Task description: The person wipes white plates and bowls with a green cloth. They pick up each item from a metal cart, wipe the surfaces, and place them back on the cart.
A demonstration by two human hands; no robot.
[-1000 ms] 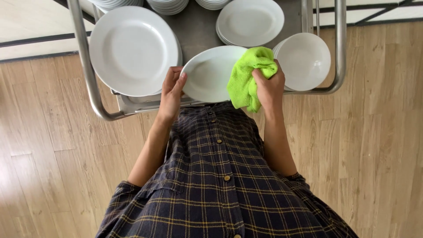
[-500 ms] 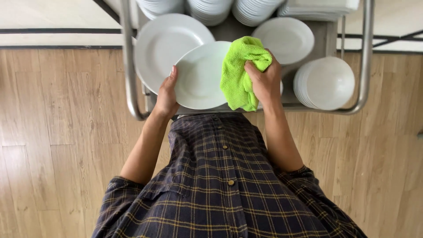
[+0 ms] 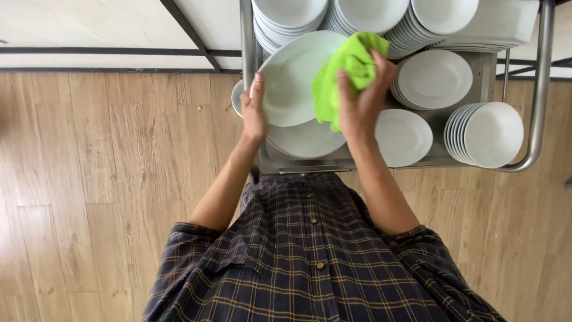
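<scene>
Holding a white plate [image 3: 292, 77] by its left rim, the left hand [image 3: 255, 113] tilts it above a metal cart [image 3: 539, 89]. The right hand [image 3: 360, 98], grip closed on a green cloth [image 3: 342, 71], presses the plate's right side; a firm rim hold seems wise.

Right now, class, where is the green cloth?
In the head view, the green cloth is bunched in the right hand, pressed against the white plate that the left hand holds over the cart.
</scene>
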